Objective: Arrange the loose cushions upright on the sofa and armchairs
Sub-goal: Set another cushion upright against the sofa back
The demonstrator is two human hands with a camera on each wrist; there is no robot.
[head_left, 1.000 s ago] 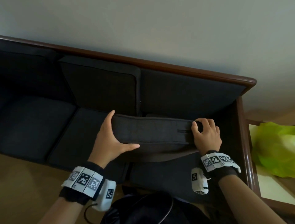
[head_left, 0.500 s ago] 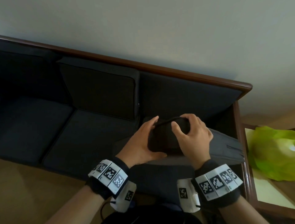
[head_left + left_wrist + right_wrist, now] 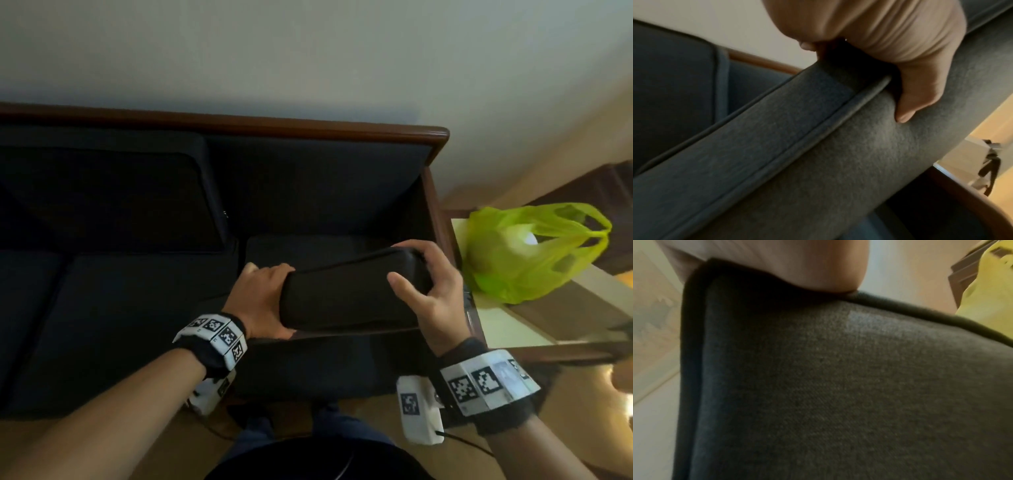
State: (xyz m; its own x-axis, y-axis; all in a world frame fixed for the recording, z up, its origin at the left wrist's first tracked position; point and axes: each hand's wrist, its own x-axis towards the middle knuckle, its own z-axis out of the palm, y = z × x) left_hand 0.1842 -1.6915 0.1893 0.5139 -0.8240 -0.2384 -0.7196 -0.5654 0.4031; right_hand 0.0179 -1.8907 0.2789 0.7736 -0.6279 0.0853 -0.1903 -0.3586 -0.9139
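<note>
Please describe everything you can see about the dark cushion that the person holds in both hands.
The cushion is a thick, dark grey pad of woven-looking fabric with a piped seam along its edge. It is held above the right end seat of the sofa, lying roughly level, not yet upright. The left hand grips its left end; the right hand curls round its right end. Its underside is hidden.
</note>
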